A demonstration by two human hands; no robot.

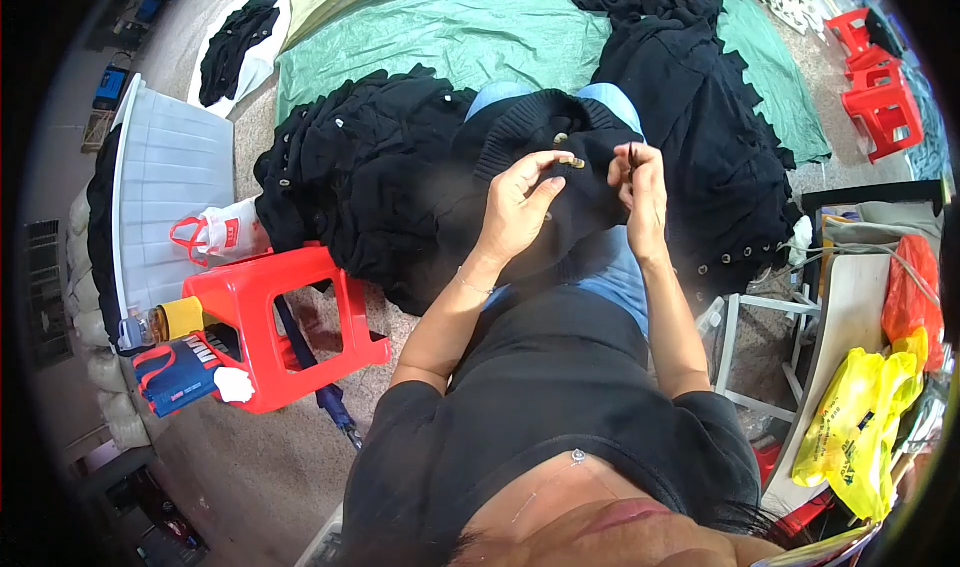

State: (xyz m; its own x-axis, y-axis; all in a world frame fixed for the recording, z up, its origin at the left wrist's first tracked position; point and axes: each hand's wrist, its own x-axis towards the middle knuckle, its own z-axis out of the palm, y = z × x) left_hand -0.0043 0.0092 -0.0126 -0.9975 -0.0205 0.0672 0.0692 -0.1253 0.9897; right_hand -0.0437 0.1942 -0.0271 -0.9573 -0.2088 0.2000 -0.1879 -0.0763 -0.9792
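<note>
A black knitted garment (545,117) with a ribbed edge lies across my lap, over my blue trousers. My left hand (517,207) is closed on it, index finger and thumb pinched by a small yellowish-brown button (577,164). Another button (560,139) sits a little farther up the cloth. To the right, my right hand (645,195) is raised over the garment with its fingers curled in. Something thin and dark (631,157) shows between those fingers, too small to name.
Piles of black buttoned garments lie left (370,157) and right (690,117) on a green sheet (450,32). A red stool (275,317) and a pale plastic bin (175,187) stand left. At right are a white metal frame (735,347) and a yellow bag (860,427).
</note>
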